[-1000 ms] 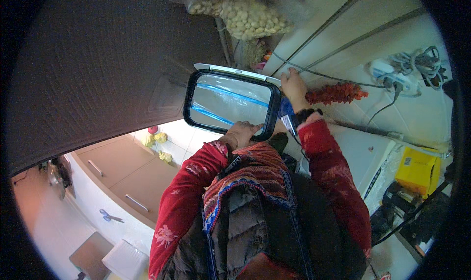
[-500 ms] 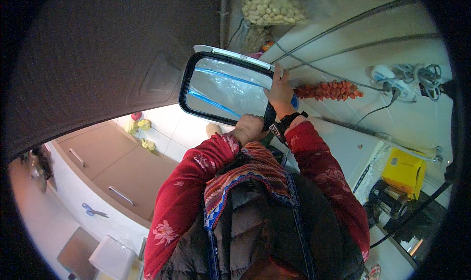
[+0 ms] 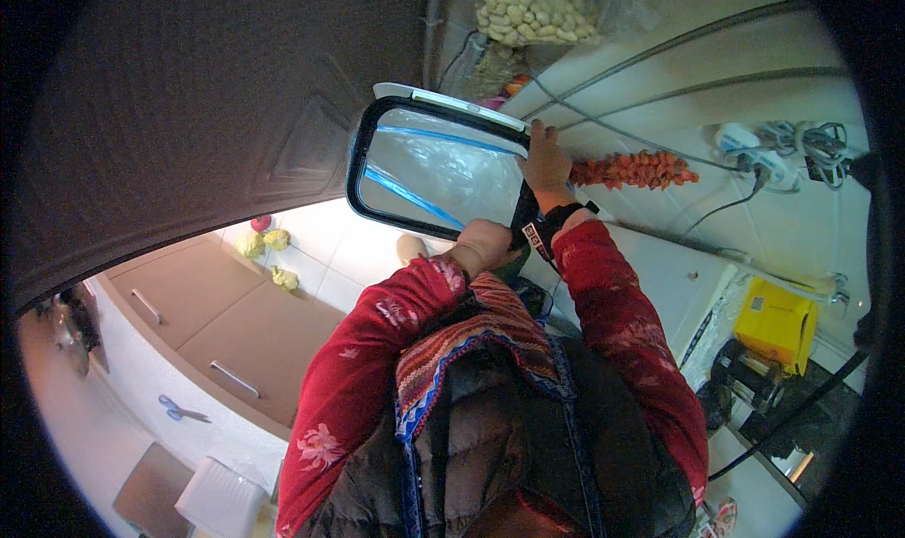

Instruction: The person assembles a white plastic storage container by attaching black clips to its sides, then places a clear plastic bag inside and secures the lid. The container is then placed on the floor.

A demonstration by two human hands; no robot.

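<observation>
In front of me is a rectangular, rounded container (image 3: 355, 172) with a black rim and a white strip along its far edge. Inside its opening lies clear plastic with two blue strips (image 3: 411, 195), like zip-bag closures. My right hand (image 3: 547, 169) grips the right end, its fingers reaching up toward the far corner. My left hand (image 3: 485, 244) is closed at the near right corner, its fingertips hidden. Whether both hands also pinch the plastic at that end cannot be made out.
A big dark padded panel (image 3: 217, 114) fills the upper left. Beyond the container hangs a bag of pale nuts or cloves (image 3: 533, 10). Orange-red dried bunches (image 3: 636, 170) and cables (image 3: 801, 152) line the right wall. A yellow box (image 3: 775, 324) is at right; scissors (image 3: 181, 409) lie on the left counter.
The right hand has shifted slightly along the container's end, and a blue patch beside its wrist is now out of sight. The plastic's blue strips sit a little differently.
</observation>
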